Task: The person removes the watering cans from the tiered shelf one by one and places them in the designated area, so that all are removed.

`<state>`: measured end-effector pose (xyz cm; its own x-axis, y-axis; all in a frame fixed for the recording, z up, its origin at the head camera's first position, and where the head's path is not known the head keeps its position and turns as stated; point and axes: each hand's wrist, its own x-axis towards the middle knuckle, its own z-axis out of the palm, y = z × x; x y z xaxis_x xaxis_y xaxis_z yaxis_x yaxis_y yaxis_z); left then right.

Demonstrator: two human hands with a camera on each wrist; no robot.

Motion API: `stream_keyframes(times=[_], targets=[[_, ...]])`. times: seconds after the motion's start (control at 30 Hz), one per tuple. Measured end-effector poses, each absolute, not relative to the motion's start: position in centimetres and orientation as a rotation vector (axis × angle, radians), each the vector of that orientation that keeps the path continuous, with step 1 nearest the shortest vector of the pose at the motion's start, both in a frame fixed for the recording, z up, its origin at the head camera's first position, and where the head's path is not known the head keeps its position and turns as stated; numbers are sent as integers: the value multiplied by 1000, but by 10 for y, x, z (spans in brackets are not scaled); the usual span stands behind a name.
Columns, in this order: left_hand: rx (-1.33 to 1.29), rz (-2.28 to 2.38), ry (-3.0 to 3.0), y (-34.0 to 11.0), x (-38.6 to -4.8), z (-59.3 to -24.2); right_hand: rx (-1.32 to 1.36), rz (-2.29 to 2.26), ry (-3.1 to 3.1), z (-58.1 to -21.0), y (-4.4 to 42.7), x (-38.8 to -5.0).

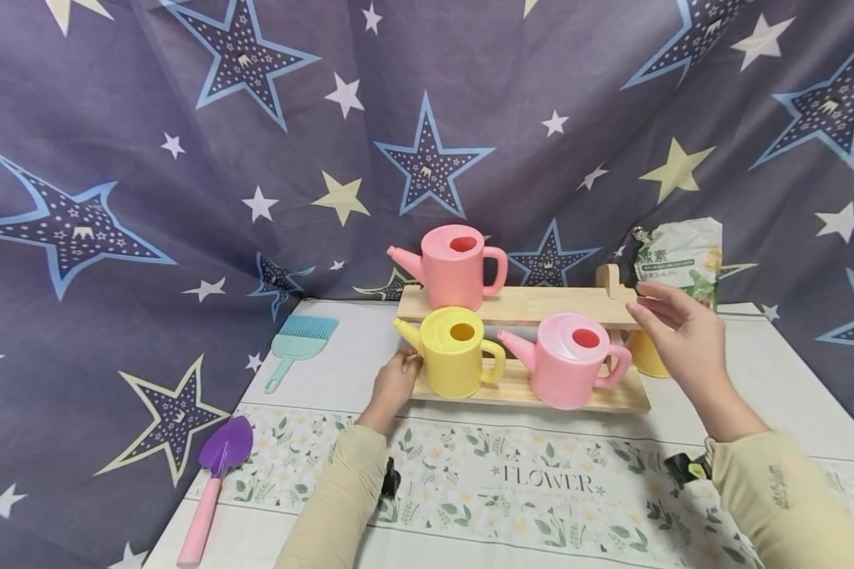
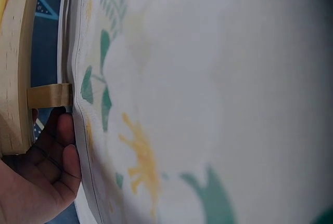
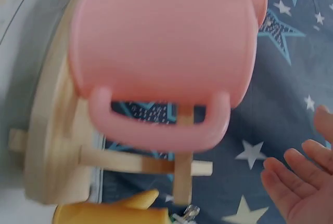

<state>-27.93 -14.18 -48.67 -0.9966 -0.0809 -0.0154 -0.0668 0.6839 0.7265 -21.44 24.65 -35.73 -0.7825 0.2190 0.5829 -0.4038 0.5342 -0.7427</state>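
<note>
Beige sleeves [image 1: 783,498] reach in over the tabletop [image 1: 349,387]. Along its left edge lies a purple trowel [image 1: 225,442]; near the back left corner, a teal brush [image 1: 304,337]. The left hand [image 1: 396,383] grips the left end of a wooden shelf [image 1: 541,302], fingers curled under the lower board [image 1: 514,387]. The shelf stands toward the tabletop's back edge: coral watering can [image 1: 451,276] at the upper left, yellow watering can [image 1: 451,359] at the lower left, pink watering can [image 1: 564,371] toward the lower right. The right hand [image 1: 690,340] hovers by the shelf's upper right end, fingers loosely extended; behind it, a white bag [image 1: 683,253].
</note>
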Motion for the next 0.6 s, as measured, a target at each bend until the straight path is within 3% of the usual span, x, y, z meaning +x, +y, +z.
stream_keyframes(times=[0.6], targets=[[143, -1204, -2891, -141, -280, -487, 369, 1247, -2526, -328, 188, -241]])
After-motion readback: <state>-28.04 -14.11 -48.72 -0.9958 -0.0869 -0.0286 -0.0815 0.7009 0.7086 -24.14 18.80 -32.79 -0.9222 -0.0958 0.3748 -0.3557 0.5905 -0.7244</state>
